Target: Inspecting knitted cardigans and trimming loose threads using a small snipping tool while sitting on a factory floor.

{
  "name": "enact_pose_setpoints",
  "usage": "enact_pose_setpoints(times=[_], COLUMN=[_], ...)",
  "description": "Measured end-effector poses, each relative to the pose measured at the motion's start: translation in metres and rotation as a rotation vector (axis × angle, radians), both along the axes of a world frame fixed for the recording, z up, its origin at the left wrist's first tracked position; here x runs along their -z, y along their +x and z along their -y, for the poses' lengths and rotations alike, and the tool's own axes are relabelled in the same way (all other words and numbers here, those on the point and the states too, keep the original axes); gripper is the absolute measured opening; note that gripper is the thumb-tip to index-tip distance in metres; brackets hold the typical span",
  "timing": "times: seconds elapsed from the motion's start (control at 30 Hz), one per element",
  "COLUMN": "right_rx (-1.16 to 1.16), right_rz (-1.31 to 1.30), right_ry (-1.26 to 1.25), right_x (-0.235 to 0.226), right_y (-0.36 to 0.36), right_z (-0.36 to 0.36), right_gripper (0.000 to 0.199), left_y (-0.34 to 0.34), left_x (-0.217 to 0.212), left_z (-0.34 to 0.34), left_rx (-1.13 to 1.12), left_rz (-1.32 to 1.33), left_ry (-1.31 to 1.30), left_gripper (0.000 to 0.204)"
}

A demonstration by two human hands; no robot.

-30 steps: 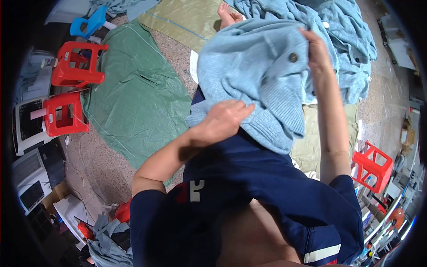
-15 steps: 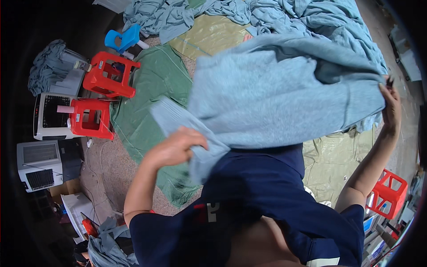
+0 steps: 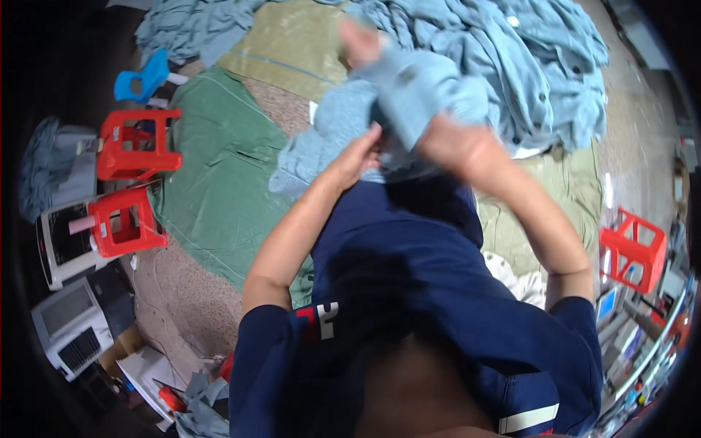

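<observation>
I'm seeing blurred fingers of the right hand (image 3: 458, 150) clutching the light-blue knit cardigan (image 3: 412, 95); whether the left hand (image 3: 358, 157) is gripping, I cannot tell. The cardigan, spreading wide half a second ago, is now bunching above the navy-clad lap (image 3: 431, 201).

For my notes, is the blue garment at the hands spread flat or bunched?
Bunched: the blue garment gathers in folds near the left hand and right hand, partly blurred.

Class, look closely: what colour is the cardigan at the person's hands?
The cardigan is light greyish blue, seen best in the head view.
</observation>
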State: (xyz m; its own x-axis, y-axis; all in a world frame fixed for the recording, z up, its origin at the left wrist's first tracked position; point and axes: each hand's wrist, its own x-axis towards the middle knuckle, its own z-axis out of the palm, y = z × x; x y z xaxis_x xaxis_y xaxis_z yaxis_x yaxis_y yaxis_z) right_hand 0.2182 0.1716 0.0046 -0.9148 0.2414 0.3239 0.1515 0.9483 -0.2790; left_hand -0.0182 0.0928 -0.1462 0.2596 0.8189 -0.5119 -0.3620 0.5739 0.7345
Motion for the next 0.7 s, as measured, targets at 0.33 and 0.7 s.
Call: enact_pose_setpoints(times=[0.33,0.7], right_rx=[0.117,0.603], right_rz=[0.105,-0.329], right_ry=[-0.332,-0.856], right_x=[0.054,0.076], right_y=[0.041,0.066], right_z=[0.075,0.085], right_gripper=[0.029,0.023], left_y=[0.019,0.039], left_x=[-0.018,-0.057], left_z=[-0.002,-0.016], left_rx=[-0.57,-0.416], left_rz=[0.197,-0.399], left_ry=[-0.09,0.038], left_gripper=[0.04,0.029])
